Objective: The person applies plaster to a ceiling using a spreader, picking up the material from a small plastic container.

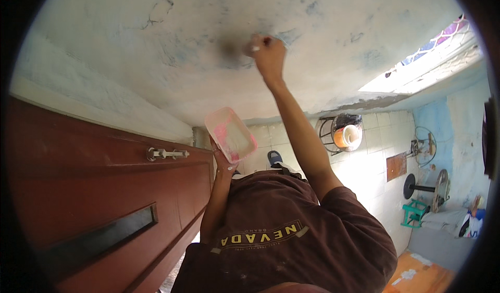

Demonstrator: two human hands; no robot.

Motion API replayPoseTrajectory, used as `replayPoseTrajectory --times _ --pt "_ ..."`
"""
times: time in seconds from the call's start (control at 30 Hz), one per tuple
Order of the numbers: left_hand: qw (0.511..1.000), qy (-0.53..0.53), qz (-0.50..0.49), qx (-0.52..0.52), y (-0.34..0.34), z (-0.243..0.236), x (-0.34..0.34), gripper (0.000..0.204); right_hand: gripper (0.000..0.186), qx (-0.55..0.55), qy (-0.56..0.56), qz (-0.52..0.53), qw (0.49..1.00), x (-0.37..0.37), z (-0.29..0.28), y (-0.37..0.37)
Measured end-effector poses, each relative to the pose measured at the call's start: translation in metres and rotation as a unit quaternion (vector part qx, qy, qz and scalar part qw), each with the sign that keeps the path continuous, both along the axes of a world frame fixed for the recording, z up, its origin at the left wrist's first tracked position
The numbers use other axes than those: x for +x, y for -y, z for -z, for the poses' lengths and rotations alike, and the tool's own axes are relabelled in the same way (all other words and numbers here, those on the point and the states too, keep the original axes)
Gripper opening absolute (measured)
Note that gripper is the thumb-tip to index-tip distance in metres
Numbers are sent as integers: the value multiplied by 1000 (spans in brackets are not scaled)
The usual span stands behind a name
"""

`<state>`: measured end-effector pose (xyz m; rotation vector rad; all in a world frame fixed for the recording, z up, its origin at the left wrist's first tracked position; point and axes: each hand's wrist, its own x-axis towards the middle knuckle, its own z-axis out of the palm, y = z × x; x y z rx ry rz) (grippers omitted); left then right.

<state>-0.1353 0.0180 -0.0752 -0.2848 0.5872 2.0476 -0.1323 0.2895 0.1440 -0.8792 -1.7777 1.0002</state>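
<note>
My left hand (225, 163) grips a pink plastic tub (251, 148) by its near side, tilted in front of my body. Whitish paste (233, 136) coats the inside of the tub. Up against the pale, patchy wall (208, 11), my right hand (271, 58) is closed, with white smears on its fingers. Whatever it holds is mostly hidden by the fingers and cannot be made out. Bluish marks and a dark shadow show on the wall around that hand.
On the left stands a brown-red door (104, 173) with a metal bolt (166, 154). A round stool (346, 118) bears an orange-and-white bucket (346, 136) on the tiled floor. Farther right are a green stool (414, 214) and a black-based stand (410, 186). A bright mesh opening (427, 66) cuts the wall.
</note>
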Motion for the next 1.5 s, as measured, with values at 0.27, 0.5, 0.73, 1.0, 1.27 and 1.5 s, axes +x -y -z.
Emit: replayPoseTrajectory --times 0.27,0.5,0.73,1.0,1.27,1.5 --pt "993 43 81 70 49 24 -33 64 27 -94 -148 -108 979 20 109 60" --pt "992 58 109 33 71 -5 -59 64 32 -57 100 308 944 121 163 -22" --pt "995 30 92 18 92 -2 -74 64 18 191 24 286 939 -23 72 5" --pt "994 28 104 27 101 15 -85 65 30 207 -9 73 976 -74 97 130" --pt "993 24 108 39 98 18 -91 65 27 213 -54 421 880 60 107 -3" --pt "991 15 122 43 88 20 -89 66 47 227 68 324 916 -78 66 42"
